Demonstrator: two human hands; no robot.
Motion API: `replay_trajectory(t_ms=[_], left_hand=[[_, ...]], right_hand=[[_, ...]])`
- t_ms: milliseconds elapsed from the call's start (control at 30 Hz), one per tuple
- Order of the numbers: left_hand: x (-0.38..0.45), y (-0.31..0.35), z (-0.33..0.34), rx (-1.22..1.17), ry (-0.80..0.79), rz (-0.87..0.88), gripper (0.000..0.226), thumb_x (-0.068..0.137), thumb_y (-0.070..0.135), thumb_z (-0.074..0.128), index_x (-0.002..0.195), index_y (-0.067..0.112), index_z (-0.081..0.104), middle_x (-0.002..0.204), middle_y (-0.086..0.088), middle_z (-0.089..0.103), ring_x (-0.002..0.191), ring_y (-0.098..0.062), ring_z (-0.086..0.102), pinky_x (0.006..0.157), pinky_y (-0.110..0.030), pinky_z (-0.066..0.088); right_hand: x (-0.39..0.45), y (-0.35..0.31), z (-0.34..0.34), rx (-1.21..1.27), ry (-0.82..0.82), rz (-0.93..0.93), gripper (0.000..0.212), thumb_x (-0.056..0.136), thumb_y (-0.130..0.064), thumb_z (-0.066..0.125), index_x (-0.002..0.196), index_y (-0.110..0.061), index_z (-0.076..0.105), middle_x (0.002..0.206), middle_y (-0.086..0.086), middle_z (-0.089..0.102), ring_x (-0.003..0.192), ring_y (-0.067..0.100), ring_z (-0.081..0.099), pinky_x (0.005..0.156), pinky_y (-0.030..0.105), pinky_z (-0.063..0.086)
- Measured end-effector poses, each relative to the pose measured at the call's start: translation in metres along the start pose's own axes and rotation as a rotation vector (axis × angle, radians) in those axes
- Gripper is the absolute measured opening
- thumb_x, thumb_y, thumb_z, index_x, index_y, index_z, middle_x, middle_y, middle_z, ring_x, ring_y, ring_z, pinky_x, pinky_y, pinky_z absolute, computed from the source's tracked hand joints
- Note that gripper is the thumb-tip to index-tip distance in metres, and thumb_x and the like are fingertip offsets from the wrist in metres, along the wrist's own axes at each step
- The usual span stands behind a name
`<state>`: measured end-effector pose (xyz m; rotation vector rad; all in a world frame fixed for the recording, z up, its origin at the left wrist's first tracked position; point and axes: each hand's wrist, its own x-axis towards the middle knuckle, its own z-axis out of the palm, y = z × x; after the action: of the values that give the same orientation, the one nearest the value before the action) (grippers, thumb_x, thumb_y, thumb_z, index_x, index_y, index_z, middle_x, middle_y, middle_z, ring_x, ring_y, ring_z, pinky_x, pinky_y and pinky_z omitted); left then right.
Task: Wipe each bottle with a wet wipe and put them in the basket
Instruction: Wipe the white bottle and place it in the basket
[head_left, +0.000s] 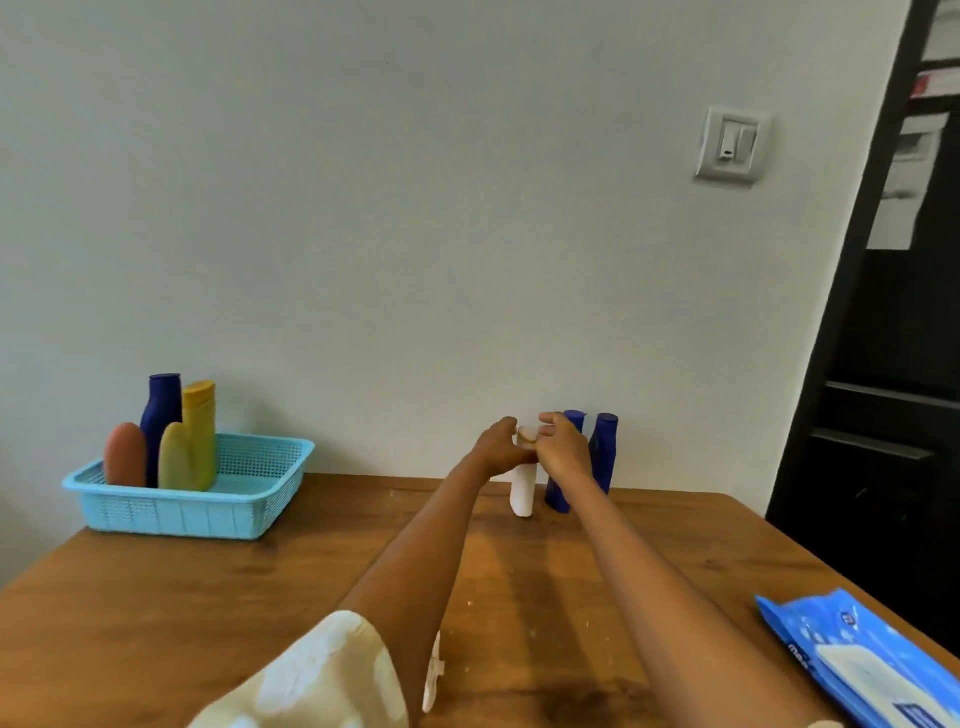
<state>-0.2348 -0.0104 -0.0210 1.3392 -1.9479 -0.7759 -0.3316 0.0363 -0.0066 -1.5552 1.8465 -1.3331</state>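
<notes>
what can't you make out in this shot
- Head view: whether the hands, left hand and right hand, grip the white bottle; they cover its upper half.
- Wet wipe pack: cut off by the right and bottom edges.
- Blue bottles: labels too blurred.

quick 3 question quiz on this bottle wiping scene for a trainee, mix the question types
1. True or false: the blue basket already holds four bottles.
2. Which bottle do both hands reach for at the wall? A) white bottle B) yellow bottle C) orange bottle
3. Fill in: the wet wipes pack lies at the table's near ____ corner.

Key
1. True: dark blue bottle, yellow bottle, orange bottle, yellow-green bottle.
2. A: the left hand and right hand meet at the top of the white bottle, beside two blue bottles.
3. right
</notes>
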Motion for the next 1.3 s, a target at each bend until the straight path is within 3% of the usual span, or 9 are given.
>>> replay_trajectory(t_ms=[133, 233, 467, 600, 700, 800, 967, 1100, 1300], left_hand=[[0.008, -0.007, -0.002, -0.042, 0.046, 0.043, 0.064, 0.082, 0.024, 0.072, 0.135, 0.003, 0.045, 0.131, -0.011, 0.052, 0.119, -0.025, 0.05, 0.096, -0.03, 0.038], [0.002, -0.008, -0.009, -0.024, 0.006, 0.08, 0.053, 0.081, 0.022, 0.073, 0.125, 0.001, 0.053, 0.113, -0.01, 0.054, 0.104, -0.022, 0.05, 0.086, -0.027, 0.038], [-0.057, -0.012, -0.053, -0.173, 0.053, 0.151, 0.04, 0.08, 0.021, 0.074, 0.116, 0.009, 0.06, 0.113, -0.005, 0.06, 0.101, -0.016, 0.056, 0.084, -0.025, 0.045], [-0.107, -0.028, -0.089, -0.267, 0.131, 0.144, 0.039, 0.082, 0.018, 0.071, 0.119, 0.007, 0.06, 0.109, -0.003, 0.062, 0.099, -0.013, 0.058, 0.082, -0.022, 0.048], [-0.141, -0.037, -0.109, -0.278, 0.191, 0.166, 0.04, 0.083, 0.017, 0.07, 0.12, 0.007, 0.06, 0.111, -0.005, 0.063, 0.099, -0.014, 0.059, 0.087, -0.026, 0.05], [-0.17, -0.039, -0.127, -0.313, 0.234, 0.187, 0.041, 0.086, 0.019, 0.068, 0.123, 0.009, 0.057, 0.115, -0.006, 0.062, 0.101, -0.017, 0.06, 0.088, -0.029, 0.052], [-0.212, -0.039, -0.136, -0.398, 0.186, 0.218, 0.039, 0.088, 0.024, 0.065, 0.125, 0.017, 0.055, 0.111, 0.006, 0.062, 0.092, -0.002, 0.064, 0.074, -0.015, 0.052], [-0.23, -0.04, -0.132, -0.496, 0.16, 0.188, 0.041, 0.087, 0.023, 0.066, 0.126, 0.017, 0.055, 0.114, 0.002, 0.061, 0.099, -0.007, 0.061, 0.075, -0.02, 0.053], [-0.237, -0.035, -0.13, -0.616, 0.146, 0.177, 0.043, 0.084, 0.022, 0.068, 0.125, 0.019, 0.056, 0.118, 0.003, 0.061, 0.107, -0.012, 0.059, 0.075, -0.023, 0.054]], right_hand=[[0.005, 0.008, 0.001, 0.178, 0.076, 0.035, 0.037, 0.095, -0.001, 0.039, 0.129, -0.011, 0.049, 0.122, 0.012, 0.059, 0.107, 0.025, 0.057, 0.085, 0.03, 0.048], [0.002, 0.011, -0.001, 0.321, 0.063, 0.07, 0.032, 0.096, -0.002, 0.039, 0.124, -0.01, 0.052, 0.12, 0.012, 0.06, 0.105, 0.024, 0.059, 0.09, 0.033, 0.051], [-0.04, -0.014, -0.003, 0.442, 0.044, -0.006, 0.024, 0.094, -0.007, 0.042, 0.105, -0.02, 0.059, 0.109, 0.001, 0.062, 0.096, 0.014, 0.059, 0.085, 0.028, 0.05], [-0.085, -0.032, 0.003, 0.424, 0.004, -0.07, 0.022, 0.094, -0.01, 0.045, 0.106, -0.019, 0.061, 0.098, -0.005, 0.062, 0.083, 0.008, 0.059, 0.071, 0.021, 0.05], [-0.121, -0.043, 0.008, 0.314, -0.118, -0.127, 0.02, 0.093, -0.009, 0.049, 0.107, -0.016, 0.062, 0.093, -0.001, 0.062, 0.073, 0.009, 0.059, 0.064, 0.02, 0.052], [-0.153, -0.047, 0.008, 0.002, -0.388, -0.169, 0.019, 0.092, -0.013, 0.054, 0.109, -0.012, 0.064, 0.089, 0.003, 0.064, 0.07, 0.011, 0.059, 0.061, 0.021, 0.05], [-0.186, -0.051, -0.007, -0.399, -0.727, -0.113, 0.032, 0.087, -0.025, 0.065, 0.116, -0.011, 0.062, 0.098, 0.003, 0.063, 0.083, 0.014, 0.061, 0.072, 0.027, 0.053], [-0.201, -0.044, -0.014, -0.404, -0.807, -0.113, 0.041, 0.086, -0.024, 0.067, 0.125, -0.018, 0.057, 0.101, -0.001, 0.059, 0.082, 0.012, 0.056, 0.066, 0.022, 0.049], [-0.21, -0.032, -0.001, -0.41, -0.738, -0.151, 0.044, 0.082, -0.022, 0.07, 0.125, -0.017, 0.058, 0.088, -0.009, 0.057, 0.076, 0.004, 0.048, 0.062, 0.02, 0.034]])
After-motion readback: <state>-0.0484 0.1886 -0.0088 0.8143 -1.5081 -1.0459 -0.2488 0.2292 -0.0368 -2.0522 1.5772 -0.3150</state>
